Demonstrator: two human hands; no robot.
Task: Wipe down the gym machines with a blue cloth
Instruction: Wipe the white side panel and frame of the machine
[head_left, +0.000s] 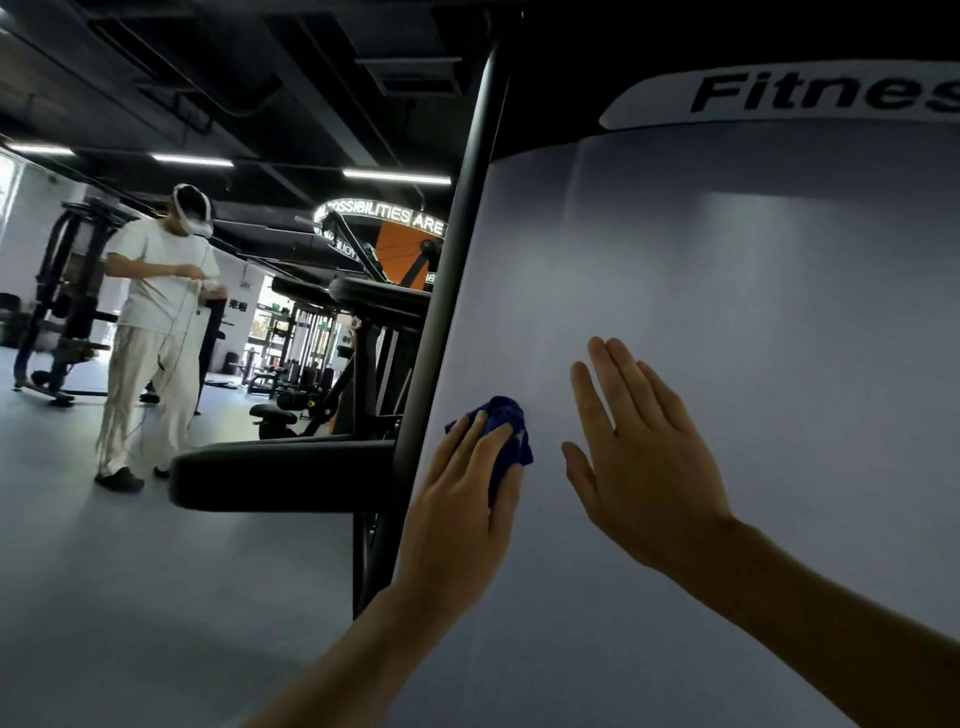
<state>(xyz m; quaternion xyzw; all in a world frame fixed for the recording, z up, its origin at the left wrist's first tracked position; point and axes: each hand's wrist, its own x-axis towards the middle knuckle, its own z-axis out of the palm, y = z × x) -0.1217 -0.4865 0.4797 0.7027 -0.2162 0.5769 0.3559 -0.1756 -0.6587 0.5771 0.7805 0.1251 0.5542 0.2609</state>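
Note:
A large pale grey panel (753, 291) of a gym machine fills the right of the view, with a white "Fitnes" label at its top. My left hand (460, 499) presses a crumpled blue cloth (506, 431) flat against the panel near its left edge, fingers straight over the cloth. My right hand (639, 452) lies open and flat on the panel just right of the cloth, fingers pointing up, holding nothing.
A black frame post (457, 249) runs along the panel's left edge. A black padded seat (280, 473) juts out to the left. A person in white clothes (150, 332) stands on the grey floor further left, among other machines.

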